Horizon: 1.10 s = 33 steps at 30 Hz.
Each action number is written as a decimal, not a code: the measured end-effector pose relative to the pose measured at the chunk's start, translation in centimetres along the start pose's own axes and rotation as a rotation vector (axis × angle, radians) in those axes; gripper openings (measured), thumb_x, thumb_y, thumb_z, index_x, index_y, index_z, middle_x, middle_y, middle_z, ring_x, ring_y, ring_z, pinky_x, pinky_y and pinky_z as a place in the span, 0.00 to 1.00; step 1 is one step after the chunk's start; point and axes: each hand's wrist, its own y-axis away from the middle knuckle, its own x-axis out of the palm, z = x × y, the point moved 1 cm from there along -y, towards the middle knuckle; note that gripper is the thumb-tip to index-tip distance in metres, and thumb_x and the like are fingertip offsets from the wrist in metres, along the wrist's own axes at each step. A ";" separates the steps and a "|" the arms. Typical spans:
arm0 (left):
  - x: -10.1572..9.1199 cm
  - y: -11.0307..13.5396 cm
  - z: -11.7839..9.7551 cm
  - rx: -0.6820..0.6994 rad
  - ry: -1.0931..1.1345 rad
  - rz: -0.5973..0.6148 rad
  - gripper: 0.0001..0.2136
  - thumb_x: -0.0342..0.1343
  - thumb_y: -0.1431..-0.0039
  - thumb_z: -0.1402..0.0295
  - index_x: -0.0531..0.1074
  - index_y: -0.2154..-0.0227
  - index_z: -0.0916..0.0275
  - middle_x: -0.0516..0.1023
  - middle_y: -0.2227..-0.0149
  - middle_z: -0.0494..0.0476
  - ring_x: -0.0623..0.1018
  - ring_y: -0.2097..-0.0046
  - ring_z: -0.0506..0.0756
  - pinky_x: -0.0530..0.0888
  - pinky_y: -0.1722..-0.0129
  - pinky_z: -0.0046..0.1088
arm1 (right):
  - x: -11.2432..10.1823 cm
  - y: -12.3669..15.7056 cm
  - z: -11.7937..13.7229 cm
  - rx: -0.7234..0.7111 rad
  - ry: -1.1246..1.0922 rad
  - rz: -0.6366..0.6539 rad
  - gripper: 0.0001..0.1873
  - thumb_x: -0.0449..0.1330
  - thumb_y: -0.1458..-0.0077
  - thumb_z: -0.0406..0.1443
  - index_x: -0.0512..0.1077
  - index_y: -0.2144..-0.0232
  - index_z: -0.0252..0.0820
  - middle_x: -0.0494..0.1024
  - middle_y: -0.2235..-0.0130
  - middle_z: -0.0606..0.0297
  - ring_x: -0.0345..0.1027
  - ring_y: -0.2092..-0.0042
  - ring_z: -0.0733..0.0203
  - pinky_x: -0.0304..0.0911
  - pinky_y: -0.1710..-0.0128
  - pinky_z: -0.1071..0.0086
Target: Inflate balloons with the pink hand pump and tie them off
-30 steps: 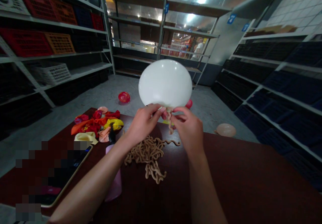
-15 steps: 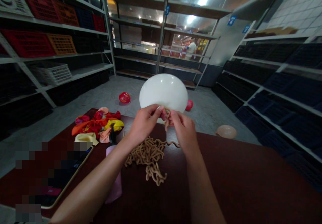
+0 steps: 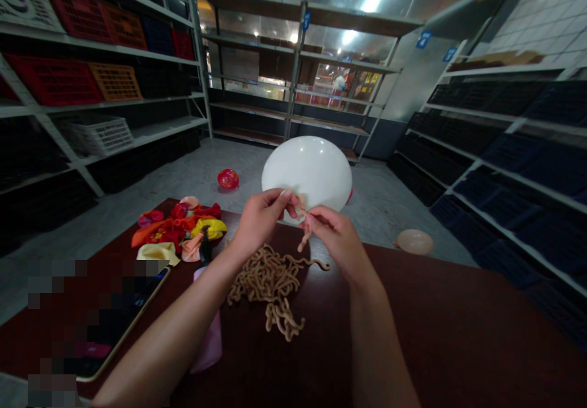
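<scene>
A big white inflated balloon (image 3: 307,166) stands just beyond the table's near-centre edge, its lower end at my fingers. My left hand (image 3: 259,219) is closed in a pinch at that lower end; its neck is mostly hidden. With thumb and forefinger my right hand (image 3: 337,237) pinches a thin tan strand (image 3: 303,240) that stretches between both hands, one end dangling. Below them on the table lies a tangled heap of similar wavy tan strands (image 3: 266,276), with a smaller clump in front. Partly behind my left forearm is a light purple cylinder (image 3: 208,347).
Deflated balloons (image 3: 183,227) in red, orange, yellow and peach lie on the dark table (image 3: 435,322) at left, beside a phone-like device (image 3: 123,328). On the floor rest a red balloon (image 3: 228,179) and a pale balloon (image 3: 414,241). Shelves with crates (image 3: 55,81) line the sides.
The white balloon has shifted slightly right. My hands have drawn a little apart, my right hand moving right and down, and the tan strand now stretches between them.
</scene>
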 end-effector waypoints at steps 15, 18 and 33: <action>0.6 0.1 0.6 -0.202 0.340 -0.002 0.18 0.61 0.42 0.52 0.77 0.72 0.65 0.71 0.77 0.54 0.60 0.77 0.49 0.55 0.77 0.26 | -1.1 0.3 0.4 0.039 0.104 0.107 0.11 0.53 0.44 0.40 0.73 0.73 0.44 0.75 0.69 0.68 0.64 0.64 0.62 0.55 0.63 0.68; 0.8 0.1 0.8 -0.251 0.426 0.001 0.18 0.64 0.45 0.51 0.76 0.72 0.65 0.71 0.76 0.54 0.63 0.76 0.48 0.57 0.76 0.25 | -0.9 0.1 0.0 0.005 0.151 0.083 0.11 0.52 0.44 0.39 0.70 0.75 0.44 0.73 0.70 0.69 0.64 0.65 0.62 0.55 0.63 0.68; 2.9 1.0 1.0 -0.125 0.271 -0.039 0.18 0.57 0.37 0.54 0.76 0.73 0.64 0.75 0.74 0.55 0.66 0.74 0.50 0.64 0.72 0.26 | 2.0 0.5 1.3 -0.047 0.034 -0.396 0.16 0.58 0.39 0.45 0.66 0.53 0.45 0.81 0.63 0.61 0.77 0.63 0.60 0.69 0.61 0.66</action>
